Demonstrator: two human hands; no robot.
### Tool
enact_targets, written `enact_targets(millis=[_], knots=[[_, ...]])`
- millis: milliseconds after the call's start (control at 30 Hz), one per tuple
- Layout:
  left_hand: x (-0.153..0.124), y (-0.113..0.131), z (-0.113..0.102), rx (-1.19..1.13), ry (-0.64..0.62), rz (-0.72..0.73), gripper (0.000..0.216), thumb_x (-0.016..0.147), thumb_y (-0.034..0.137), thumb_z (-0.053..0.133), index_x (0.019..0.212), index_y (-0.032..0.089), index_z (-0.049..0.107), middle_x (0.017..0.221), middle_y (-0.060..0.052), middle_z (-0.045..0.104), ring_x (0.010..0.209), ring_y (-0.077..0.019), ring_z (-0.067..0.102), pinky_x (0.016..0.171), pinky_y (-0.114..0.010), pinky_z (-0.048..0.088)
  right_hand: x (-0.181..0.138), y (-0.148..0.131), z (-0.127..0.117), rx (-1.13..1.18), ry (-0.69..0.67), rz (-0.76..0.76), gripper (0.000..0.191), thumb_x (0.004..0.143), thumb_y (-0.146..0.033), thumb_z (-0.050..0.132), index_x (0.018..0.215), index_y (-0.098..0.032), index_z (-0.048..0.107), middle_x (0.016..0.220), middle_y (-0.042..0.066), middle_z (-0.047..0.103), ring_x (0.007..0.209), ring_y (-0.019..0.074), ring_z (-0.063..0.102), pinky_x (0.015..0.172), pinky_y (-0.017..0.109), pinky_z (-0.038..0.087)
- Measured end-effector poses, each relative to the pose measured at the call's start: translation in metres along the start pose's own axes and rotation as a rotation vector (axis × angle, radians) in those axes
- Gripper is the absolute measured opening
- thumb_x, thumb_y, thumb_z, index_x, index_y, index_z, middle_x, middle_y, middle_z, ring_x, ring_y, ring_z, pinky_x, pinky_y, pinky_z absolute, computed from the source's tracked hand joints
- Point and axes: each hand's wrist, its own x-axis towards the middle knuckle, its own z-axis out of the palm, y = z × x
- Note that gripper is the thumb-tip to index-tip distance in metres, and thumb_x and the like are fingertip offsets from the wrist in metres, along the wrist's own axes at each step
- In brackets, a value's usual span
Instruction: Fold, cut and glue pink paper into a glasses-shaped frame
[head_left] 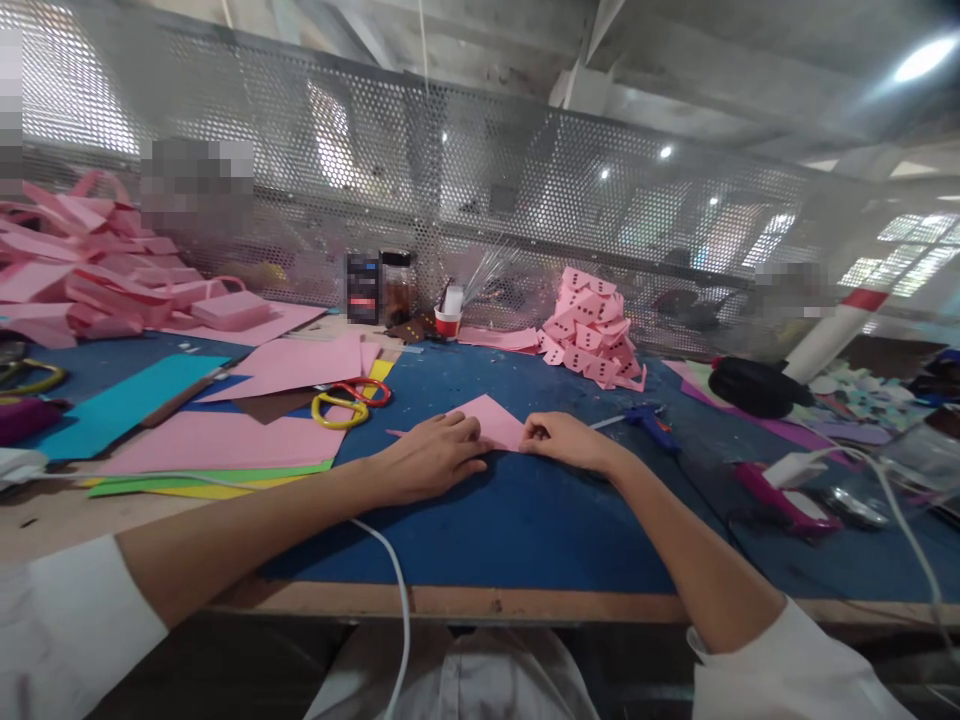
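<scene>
On the blue mat lies a folded sheet of pink paper, its pointed top facing away from me. My left hand rests flat over the left part of the sheet, thumb held apart, and covers much of that side. At the right corner, my right hand pinches the paper between thumb and bent fingers. A small pink tip shows beyond my left hand, but I cannot tell whether it belongs to the same sheet.
Left are scissors, coloured sheets and a heap of pink paper boxes. A pile of dotted pink pieces stands behind. A blue glue gun lies right. A white cable hangs over the front edge.
</scene>
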Motion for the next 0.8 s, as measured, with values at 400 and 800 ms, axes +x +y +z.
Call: enact_targets(millis=[400,800], knots=[[0.0000,0.0012,-0.0031,-0.048,0.013,0.019,0.039,0.098,0.042,0.037,0.129,0.025,0.054,0.105,-0.008,0.056,0.097,-0.0230,0.049,0.086,-0.037,0.040,0.0002,0.0023,0.0009,0.010,-0.005,-0.030,0.018,0.080,-0.036,0.063,0.085,-0.019,0.065,0.083,0.003,0.067,0.073,0.0158,0.059,0.062,0.024,0.038],[0.0011,-0.0019,0.0008,-0.021,0.012,0.032,0.040,0.097,0.043,0.036,0.131,0.028,0.051,0.107,-0.008,0.054,0.096,-0.0232,0.049,0.086,-0.037,0.039,-0.0006,0.0023,-0.0040,0.021,-0.043,-0.050,0.017,0.080,-0.033,0.063,0.086,-0.018,0.065,0.083,0.003,0.067,0.074,0.0153,0.058,0.064,0.024,0.040]])
